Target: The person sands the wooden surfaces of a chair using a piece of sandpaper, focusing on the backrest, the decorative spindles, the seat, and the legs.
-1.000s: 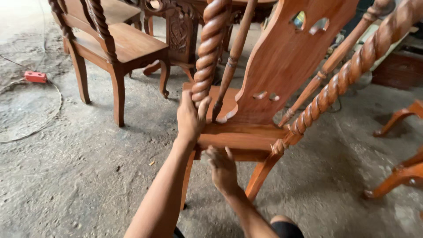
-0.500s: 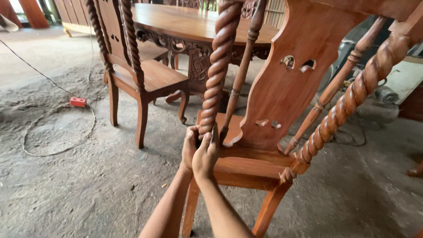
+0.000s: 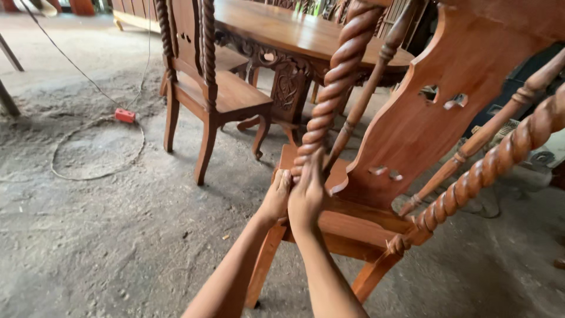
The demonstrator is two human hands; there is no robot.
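My left hand [image 3: 276,197] and right hand [image 3: 306,197] wrap together around the foot of the twisted post [image 3: 335,88] of the tilted chair [image 3: 435,118]. Beyond them stand a second chair [image 3: 218,97] and the carved table [image 3: 282,35].

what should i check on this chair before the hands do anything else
1. Both hands on the post: left hand and right hand wrap the base of the twisted post. Ok.
2. Chair upright: it leans toward the camera. Not ok.
3. All legs on the floor: rear legs hidden. Cannot tell.
4. Room from the second chair and table: apart. Ok.
5. Cable clear of the chair: lies off to the left. Ok.
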